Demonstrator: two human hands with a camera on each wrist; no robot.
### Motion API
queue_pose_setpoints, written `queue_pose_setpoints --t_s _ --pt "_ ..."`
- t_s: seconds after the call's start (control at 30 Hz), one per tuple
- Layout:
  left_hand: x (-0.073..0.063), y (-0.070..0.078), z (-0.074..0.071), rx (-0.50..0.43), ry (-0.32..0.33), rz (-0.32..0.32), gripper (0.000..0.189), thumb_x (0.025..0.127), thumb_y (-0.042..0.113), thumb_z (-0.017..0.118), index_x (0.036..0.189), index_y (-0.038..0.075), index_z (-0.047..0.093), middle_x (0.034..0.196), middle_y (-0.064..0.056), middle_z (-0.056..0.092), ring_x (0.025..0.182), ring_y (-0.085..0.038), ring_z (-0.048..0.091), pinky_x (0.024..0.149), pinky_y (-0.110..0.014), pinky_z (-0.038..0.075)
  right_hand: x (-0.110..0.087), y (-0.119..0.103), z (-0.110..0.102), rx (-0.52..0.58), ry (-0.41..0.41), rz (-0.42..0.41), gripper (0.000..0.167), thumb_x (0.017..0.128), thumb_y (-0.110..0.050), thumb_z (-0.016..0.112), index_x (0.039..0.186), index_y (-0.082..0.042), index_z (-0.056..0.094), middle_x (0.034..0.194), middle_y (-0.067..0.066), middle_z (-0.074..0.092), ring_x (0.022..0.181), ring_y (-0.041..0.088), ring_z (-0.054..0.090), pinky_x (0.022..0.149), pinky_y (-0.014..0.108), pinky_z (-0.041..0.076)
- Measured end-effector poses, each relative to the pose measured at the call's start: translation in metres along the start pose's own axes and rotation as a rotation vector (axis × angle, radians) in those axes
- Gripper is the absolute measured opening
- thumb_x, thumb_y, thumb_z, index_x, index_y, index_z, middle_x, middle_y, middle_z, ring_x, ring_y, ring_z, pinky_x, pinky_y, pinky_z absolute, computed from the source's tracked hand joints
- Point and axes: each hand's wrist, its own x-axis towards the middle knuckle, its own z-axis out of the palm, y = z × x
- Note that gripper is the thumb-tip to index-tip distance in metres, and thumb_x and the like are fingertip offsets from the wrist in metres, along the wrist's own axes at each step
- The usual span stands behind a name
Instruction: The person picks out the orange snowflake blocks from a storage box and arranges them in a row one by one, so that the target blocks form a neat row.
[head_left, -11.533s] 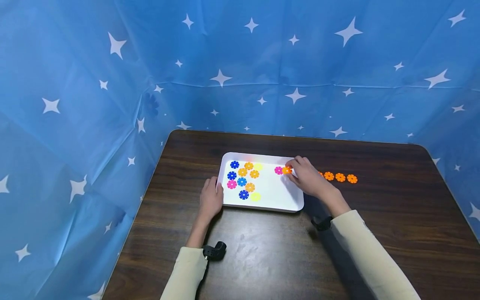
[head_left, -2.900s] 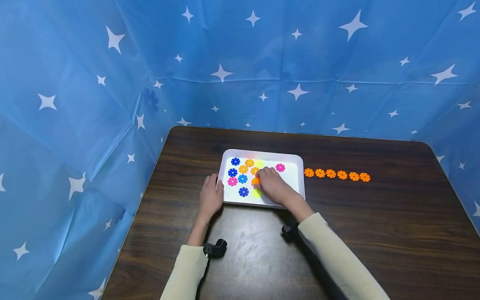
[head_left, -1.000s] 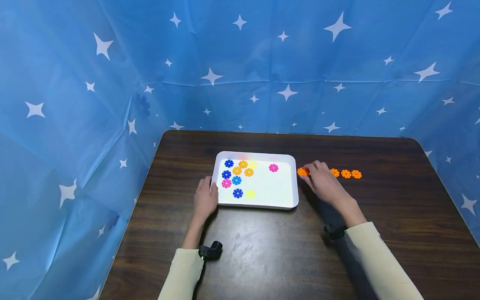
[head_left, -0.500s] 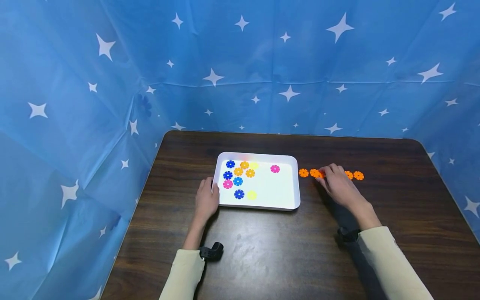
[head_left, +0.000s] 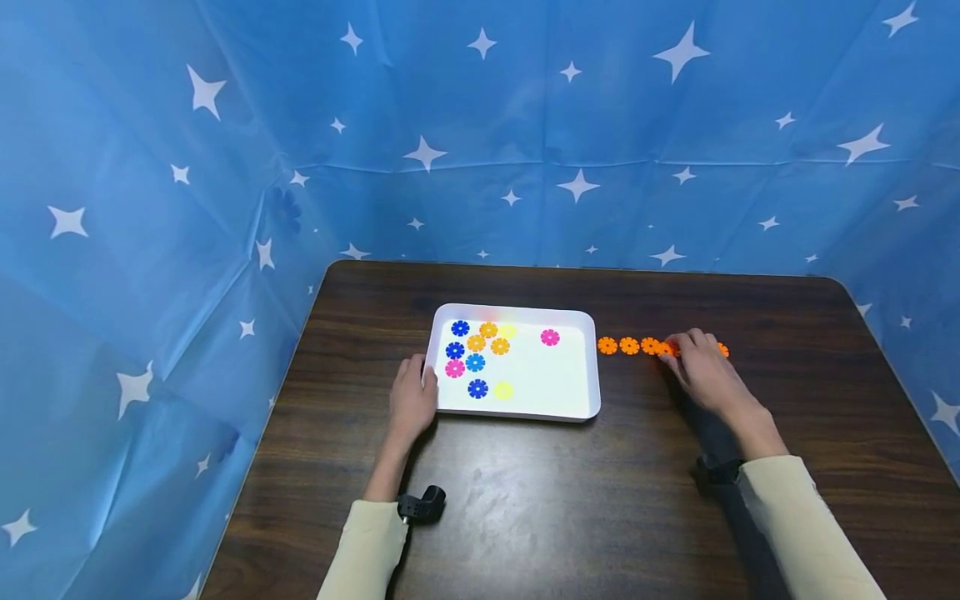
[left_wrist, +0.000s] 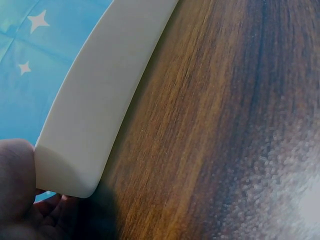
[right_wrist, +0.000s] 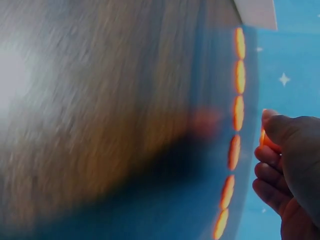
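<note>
My left hand grips the left side of a white tray; the left wrist view shows thumb and fingers around a corner of its wall. My right hand pinches an orange flower-shaped disc between thumb and fingertips, over a row of like orange discs on the table. The row runs rightward from the tray's right side, and the hand hides part of it. In the right wrist view the held disc is edge-on, apart from the row.
Inside the tray lie dark blue discs, a light blue one, pink ones, yellow ones and lighter orange ones. A brown wooden table carries everything. Behind it hangs a blue starred cloth.
One orange disc has left the tray's middle in my right hand, which has carried it rightward along the row. An earlier one joined the row before that. The left hand stays on the tray.
</note>
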Motion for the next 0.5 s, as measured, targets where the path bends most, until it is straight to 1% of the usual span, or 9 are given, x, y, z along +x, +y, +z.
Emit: queue_pose_setpoints --t_s 0.17,0.33,0.5 --pt "0.0 0.001 -0.001 -0.001 0.006 0.005 0.042 0.108 0.025 0.042 0.139 0.0 0.053 0.129 -0.022 0.059 0.118 -0.039 0.061 0.102 -0.053 0.048 -0.003 0.015 0.002 0.005 0.039 0.014 0.039 0.105 -0.02 0.055 0.127 0.012 0.056 0.116 0.029 0.055 0.102 0.041 0.048 0.09 0.057 0.045" --pt "0.0 0.002 -0.002 -0.002 0.012 0.009 0.042 0.107 0.024 0.042 0.139 -0.001 0.054 0.127 -0.022 0.06 0.116 -0.039 0.061 0.1 -0.053 0.049 -0.006 0.029 0.002 0.011 0.056 0.022 0.038 0.105 -0.018 0.054 0.126 0.014 0.055 0.116 0.031 0.054 0.101 0.043 0.047 0.089 0.058 0.045" --pt "-0.001 0.001 -0.002 0.008 0.003 -0.002 0.042 0.108 0.025 0.042 0.139 0.0 0.054 0.126 -0.021 0.06 0.113 -0.038 0.062 0.098 -0.053 0.05 -0.009 0.04 0.0 0.012 0.074 0.041 0.038 0.105 -0.019 0.055 0.125 0.014 0.055 0.115 0.031 0.053 0.102 0.044 0.046 0.089 0.06 0.046"
